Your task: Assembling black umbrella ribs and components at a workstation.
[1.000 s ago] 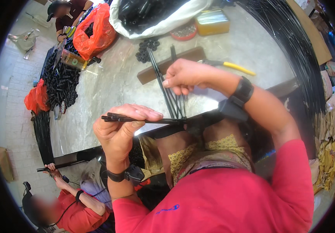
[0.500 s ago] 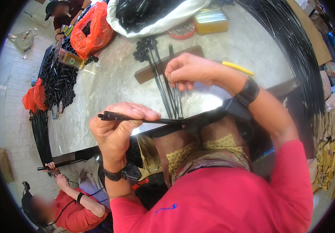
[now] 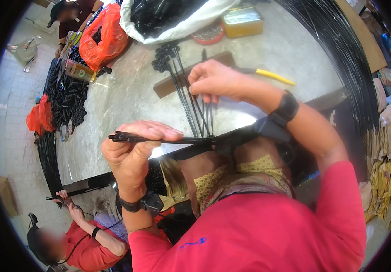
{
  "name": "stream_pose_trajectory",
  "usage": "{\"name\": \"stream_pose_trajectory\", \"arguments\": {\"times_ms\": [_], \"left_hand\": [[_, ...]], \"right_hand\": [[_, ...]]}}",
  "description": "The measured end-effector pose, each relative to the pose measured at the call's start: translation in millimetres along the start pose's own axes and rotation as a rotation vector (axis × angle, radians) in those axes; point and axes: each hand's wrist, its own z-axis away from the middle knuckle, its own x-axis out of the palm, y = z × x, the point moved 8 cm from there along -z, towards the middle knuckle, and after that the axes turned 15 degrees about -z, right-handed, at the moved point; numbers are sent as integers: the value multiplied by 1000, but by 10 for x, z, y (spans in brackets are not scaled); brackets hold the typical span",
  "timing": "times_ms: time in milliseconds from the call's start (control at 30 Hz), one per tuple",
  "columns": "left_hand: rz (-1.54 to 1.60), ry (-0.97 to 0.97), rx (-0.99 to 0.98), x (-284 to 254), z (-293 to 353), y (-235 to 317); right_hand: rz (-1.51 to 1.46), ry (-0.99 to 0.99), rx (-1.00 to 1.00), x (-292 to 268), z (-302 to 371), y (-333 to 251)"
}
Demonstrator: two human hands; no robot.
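Observation:
A bundle of thin black rods lies nearly level across my left hand, which is closed on it between thumb and fingers. The bundle's left ends stick out past the thumb. Above the table, my right hand is curled in a pinch over several more black rods. Whatever its fingertips hold is hidden among those rods. These rods lean across a brown bar, their near ends at the table edge by the bundle. Round black end pieces cluster at the far ends of some.
A tool with a yellow handle lies right of the bar. Farther back are a white sack of black parts, a red dish and a yellowish box. Black tubes pile at left. Two other people work on the left side.
Both hands and the bundle have shifted slightly left in the picture, along with much of the table. More of the yellow-handled tool shows. Both hands keep their closed shape.

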Motion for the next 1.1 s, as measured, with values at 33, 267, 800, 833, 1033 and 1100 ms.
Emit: {"name": "stream_pose_trajectory", "arguments": {"times_ms": [33,267,800,833,1033,1100], "left_hand": [[12,4,2,0,-1,-2],[-50,-20,-4,10,2,15],[-67,4,-42,-11,14,-8],[-69,6,-44,-12,16,-11],[-60,30,-59,-33,30,-16],[-51,22,-55,-7,11,-17]], "right_hand": [[-1,3,1,4,-4,4],[61,164,-90,-174,-131,-185],[341,461,-411,-1022,204,-457],[395,460,-358,-983,220,-416],[459,346,-127,-484,311,-310],[430,377,-173,-516,266,-214]]}}
